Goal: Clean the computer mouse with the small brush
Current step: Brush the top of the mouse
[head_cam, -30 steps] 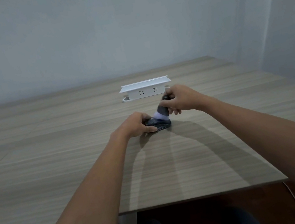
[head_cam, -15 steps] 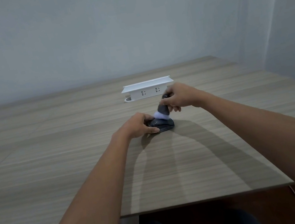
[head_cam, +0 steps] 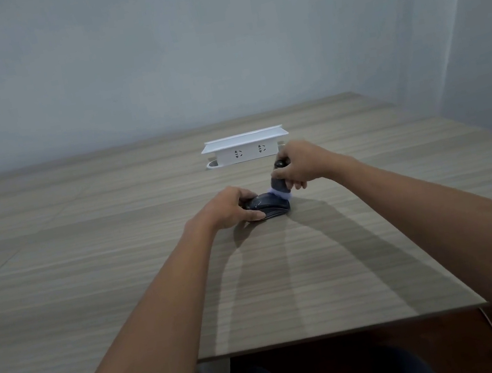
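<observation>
Matt wood-grain table (head_cam: 90, 277), glossy white plastic socket box (head_cam: 245, 150) (mouse (head_cam: 269, 206) dark, slightly shiny).

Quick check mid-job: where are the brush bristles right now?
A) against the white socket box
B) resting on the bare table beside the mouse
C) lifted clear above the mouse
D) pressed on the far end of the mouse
D: the pale bristles of the brush, gripped by the right hand, sit on the far end of the mouse, which the left hand steadies on the table.
</observation>
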{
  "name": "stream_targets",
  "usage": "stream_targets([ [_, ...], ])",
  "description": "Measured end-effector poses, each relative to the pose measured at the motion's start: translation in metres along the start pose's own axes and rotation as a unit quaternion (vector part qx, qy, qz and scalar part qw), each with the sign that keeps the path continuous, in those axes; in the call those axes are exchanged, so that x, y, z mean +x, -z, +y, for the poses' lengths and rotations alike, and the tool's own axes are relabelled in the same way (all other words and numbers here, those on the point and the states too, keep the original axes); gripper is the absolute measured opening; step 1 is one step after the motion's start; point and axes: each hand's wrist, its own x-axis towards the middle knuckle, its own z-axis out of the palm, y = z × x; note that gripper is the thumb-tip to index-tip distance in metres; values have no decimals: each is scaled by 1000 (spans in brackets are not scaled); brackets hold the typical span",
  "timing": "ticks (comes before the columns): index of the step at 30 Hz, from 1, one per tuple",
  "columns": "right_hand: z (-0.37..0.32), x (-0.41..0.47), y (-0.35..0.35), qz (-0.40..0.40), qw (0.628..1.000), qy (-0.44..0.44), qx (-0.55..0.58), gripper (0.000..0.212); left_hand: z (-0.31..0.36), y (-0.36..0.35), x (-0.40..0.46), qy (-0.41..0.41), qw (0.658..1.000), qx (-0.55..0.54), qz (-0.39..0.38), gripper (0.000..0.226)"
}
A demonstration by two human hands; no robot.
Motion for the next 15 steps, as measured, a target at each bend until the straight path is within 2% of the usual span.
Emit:
stream_targets([
  [3,1,0,5,6,1000,-26,-10,23,1,-1,0,0,1000,2,2,40],
  [5,-2,0,7,26,1000,-7,15,20,0,-1,1,1,1000,1,3,37],
  [9,1,-5,5,-10,1000,-18,9,20,0,-2,0,5,1000,3,6,38],
  [11,4,-9,6,6,999,-35,2,23,1,-2,0,6,1000,5,6,38],
  [15,4,-16,6,9,998,9,66,16,0,-1,1,5,1000,15,7,38],
])
